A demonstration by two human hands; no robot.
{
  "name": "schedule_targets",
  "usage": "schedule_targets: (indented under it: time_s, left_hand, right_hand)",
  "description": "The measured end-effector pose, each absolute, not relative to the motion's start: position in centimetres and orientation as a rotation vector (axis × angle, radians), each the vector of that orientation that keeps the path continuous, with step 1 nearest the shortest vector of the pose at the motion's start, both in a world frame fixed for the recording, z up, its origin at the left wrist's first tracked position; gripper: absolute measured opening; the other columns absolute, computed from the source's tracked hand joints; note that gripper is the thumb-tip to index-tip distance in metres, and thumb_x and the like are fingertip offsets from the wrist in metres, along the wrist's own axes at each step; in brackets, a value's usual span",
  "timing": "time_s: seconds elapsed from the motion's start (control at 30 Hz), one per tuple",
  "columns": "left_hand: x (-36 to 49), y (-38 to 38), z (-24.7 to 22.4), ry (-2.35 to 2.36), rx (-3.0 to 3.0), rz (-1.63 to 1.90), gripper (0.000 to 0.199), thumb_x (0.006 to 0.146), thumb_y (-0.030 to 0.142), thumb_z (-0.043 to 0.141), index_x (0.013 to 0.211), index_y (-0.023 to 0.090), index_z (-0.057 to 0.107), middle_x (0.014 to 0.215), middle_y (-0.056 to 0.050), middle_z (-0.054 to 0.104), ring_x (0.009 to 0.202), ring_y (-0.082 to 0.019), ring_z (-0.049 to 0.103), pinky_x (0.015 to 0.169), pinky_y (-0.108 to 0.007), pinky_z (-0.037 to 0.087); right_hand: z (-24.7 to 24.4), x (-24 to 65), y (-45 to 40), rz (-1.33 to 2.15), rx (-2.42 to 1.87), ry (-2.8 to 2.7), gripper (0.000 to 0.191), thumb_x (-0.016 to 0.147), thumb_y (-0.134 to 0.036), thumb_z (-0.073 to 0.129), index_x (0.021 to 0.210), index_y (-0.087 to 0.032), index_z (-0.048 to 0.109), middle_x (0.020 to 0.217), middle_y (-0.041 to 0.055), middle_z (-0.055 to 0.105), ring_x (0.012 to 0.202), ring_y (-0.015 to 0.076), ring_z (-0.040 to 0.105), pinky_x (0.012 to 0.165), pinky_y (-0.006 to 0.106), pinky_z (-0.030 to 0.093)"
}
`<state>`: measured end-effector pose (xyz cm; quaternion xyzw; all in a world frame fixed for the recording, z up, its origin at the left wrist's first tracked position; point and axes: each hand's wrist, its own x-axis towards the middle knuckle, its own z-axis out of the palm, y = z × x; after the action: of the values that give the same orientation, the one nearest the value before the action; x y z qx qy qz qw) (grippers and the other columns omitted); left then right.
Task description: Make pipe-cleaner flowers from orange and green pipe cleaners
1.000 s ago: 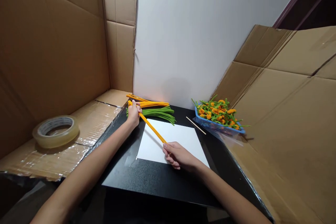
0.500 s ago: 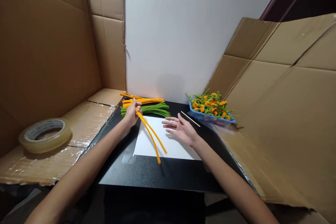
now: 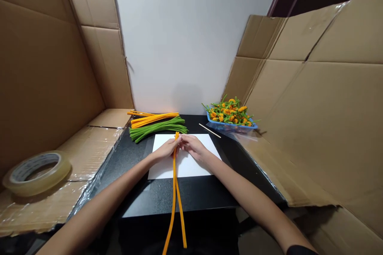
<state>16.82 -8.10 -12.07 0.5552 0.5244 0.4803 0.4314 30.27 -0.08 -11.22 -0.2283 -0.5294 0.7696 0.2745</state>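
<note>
Over the white sheet (image 3: 194, 167), my left hand (image 3: 166, 148) is closed around a few orange pipe cleaners (image 3: 174, 183). Their upper ends poke out just above the fingers, and their long ends hang down past the table's front edge, spreading apart. My right hand (image 3: 194, 146) meets the left one at the top of the stems, its fingers bent in against them; the fingertips are partly hidden. Behind the hands lie a bundle of green pipe cleaners (image 3: 158, 127) and a bundle of orange pipe cleaners (image 3: 154, 119).
A thin wooden stick (image 3: 210, 130) lies right of the sheet. At the back right, a blue basket (image 3: 233, 126) holds many orange-and-green pipe-cleaner flowers (image 3: 230, 111). A roll of clear tape (image 3: 60, 167) rests on cardboard at left. Cardboard walls (image 3: 323, 107) flank the black table (image 3: 134, 199).
My left hand has brought the orange pipe cleaners from the bundles to above the sheet. My right hand, open before, has come in to meet them. The view has shifted slightly.
</note>
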Motion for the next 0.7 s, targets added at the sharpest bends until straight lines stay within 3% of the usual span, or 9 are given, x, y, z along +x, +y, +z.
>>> schedule_targets:
  time_s: [0.1, 0.3, 0.4, 0.53, 0.7]
  left_hand:
    - [16.9, -8.4, -11.6, 1.290, 1.434, 1.159, 0.068, 0.083, 0.080, 0.045, 0.069, 0.017, 0.064, 0.046, -0.003, 0.056, 0.042, -0.014, 0.047, 0.046, -0.025, 0.037]
    - [16.4, -8.0, -12.3, 1.283, 1.443, 1.068, 0.072, 0.085, 0.079, 0.043, 0.054, 0.017, 0.064, 0.053, -0.008, 0.062, 0.047, -0.014, 0.053, 0.051, -0.025, 0.041]
    - [16.3, -7.7, -12.9, 1.320, 1.416, 1.083, 0.069, 0.085, 0.078, 0.045, 0.055, 0.018, 0.059, 0.050, -0.005, 0.057, 0.043, -0.013, 0.048, 0.047, -0.025, 0.038]
    - [16.3, -7.7, -12.8, 1.474, 1.406, 1.243, 0.054, 0.086, 0.072, 0.050, 0.073, 0.020, 0.056, 0.052, 0.004, 0.046, 0.043, -0.011, 0.037, 0.045, -0.023, 0.029]
    - [16.2, -8.4, -11.7, 1.630, 1.722, 1.360, 0.039, 0.097, 0.053, 0.041, 0.082, 0.021, 0.057, 0.063, 0.002, 0.050, 0.061, -0.015, 0.047, 0.060, -0.024, 0.035]
  right_hand:
    - [-11.2, 30.5, 0.1, 2.076, -0.595, -1.397, 0.027, 0.061, -0.033, 0.083, 0.075, -0.014, 0.071, 0.071, -0.0001, 0.063, 0.064, 0.0106, 0.052, 0.059, 0.024, 0.035]
    - [-11.2, 30.7, 0.0, 2.086, -0.520, -1.399, 0.029, 0.068, -0.039, 0.082, 0.080, -0.015, 0.071, 0.082, 0.0023, 0.067, 0.078, 0.0136, 0.060, 0.071, 0.026, 0.043]
    - [-11.3, 30.7, 0.1, 2.062, -0.546, -1.431, 0.031, 0.065, -0.038, 0.084, 0.079, -0.015, 0.070, 0.079, 0.0013, 0.067, 0.074, 0.0119, 0.060, 0.070, 0.024, 0.044]
    - [-11.3, 30.9, 0.8, 1.942, -0.650, -1.376, 0.031, 0.065, -0.038, 0.083, 0.079, -0.018, 0.063, 0.074, 0.0000, 0.068, 0.066, 0.0127, 0.063, 0.065, 0.026, 0.047]
    - [-11.3, 31.1, 1.3, 1.797, -0.636, -1.577, 0.030, 0.070, -0.038, 0.077, 0.086, -0.017, 0.064, 0.063, -0.0022, 0.064, 0.047, 0.0093, 0.055, 0.048, 0.022, 0.040]
